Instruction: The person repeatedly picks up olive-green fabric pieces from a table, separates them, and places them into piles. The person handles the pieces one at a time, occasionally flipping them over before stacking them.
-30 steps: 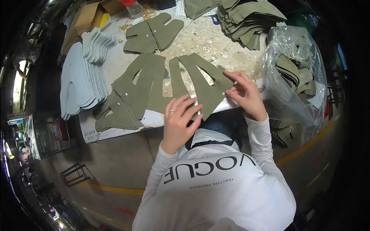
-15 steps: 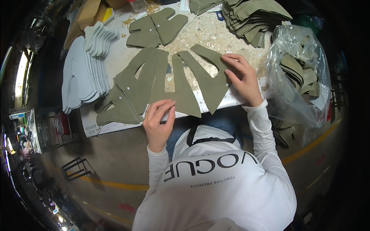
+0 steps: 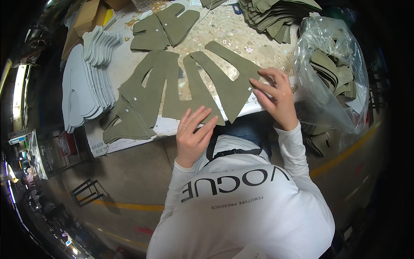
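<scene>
We had grey cutouts (image 3: 90,93) stacked leftmost on the table (image 3: 265,54), our left hand (image 3: 195,134) spread at the flat middle olive piece's (image 3: 199,84) near edge, our right hand (image 3: 276,96), fingers parted, touching the flat right olive piece (image 3: 235,90)

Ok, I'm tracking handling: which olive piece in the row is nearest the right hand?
The row's rightmost forked piece: its edge reaches the right hand; the others lie farther left.

This is a workshop, much like a factory floor: a table (image 3: 243,39) bears a grey stack (image 3: 88,86) and many flat green pieces (image 3: 228,88) in repeated shapes, with more in a clear bag (image 3: 309,97). Yellow lines (image 3: 133,207) mark the bare floor (image 3: 142,172); lights (image 3: 18,88) glow beyond.
</scene>
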`<state>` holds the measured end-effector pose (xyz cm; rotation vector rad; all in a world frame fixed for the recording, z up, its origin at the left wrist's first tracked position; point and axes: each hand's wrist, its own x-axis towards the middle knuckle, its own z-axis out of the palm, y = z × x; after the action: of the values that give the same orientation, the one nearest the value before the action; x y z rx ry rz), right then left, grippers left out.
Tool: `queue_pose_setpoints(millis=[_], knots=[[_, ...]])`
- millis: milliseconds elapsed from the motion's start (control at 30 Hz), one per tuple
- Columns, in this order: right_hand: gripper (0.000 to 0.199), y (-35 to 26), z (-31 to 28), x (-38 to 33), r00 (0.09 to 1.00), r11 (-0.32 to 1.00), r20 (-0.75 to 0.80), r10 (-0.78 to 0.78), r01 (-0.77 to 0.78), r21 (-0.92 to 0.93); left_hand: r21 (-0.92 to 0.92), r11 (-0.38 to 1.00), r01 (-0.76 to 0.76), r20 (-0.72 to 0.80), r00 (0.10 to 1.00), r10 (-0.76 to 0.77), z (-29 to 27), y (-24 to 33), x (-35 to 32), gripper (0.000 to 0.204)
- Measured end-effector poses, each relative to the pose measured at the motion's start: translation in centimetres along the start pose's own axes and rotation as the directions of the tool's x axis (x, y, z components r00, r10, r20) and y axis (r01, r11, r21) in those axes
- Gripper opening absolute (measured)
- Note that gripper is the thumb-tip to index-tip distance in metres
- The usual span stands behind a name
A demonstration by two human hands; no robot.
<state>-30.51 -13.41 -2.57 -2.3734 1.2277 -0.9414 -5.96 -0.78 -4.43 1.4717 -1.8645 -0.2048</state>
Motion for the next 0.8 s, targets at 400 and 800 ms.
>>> queue_pose_setpoints(millis=[400, 800], knots=[[0.032, -1.9, -2.0, 5.1, 0.976, 0.970, 0.068, -0.206, 0.195, 0.149, -0.279, 0.932, 0.231, 0.302, 0.943, -0.144, -5.1, 0.2, 4.6, 0.026], [0.020, 0.8, 10.3, 23.8, 0.990, 0.991, -0.064, -0.123, 0.120, -0.060, 0.482, 0.792, 0.374, -0.221, 0.927, -0.303, -6.3, -20.4, 17.6, 0.044]])
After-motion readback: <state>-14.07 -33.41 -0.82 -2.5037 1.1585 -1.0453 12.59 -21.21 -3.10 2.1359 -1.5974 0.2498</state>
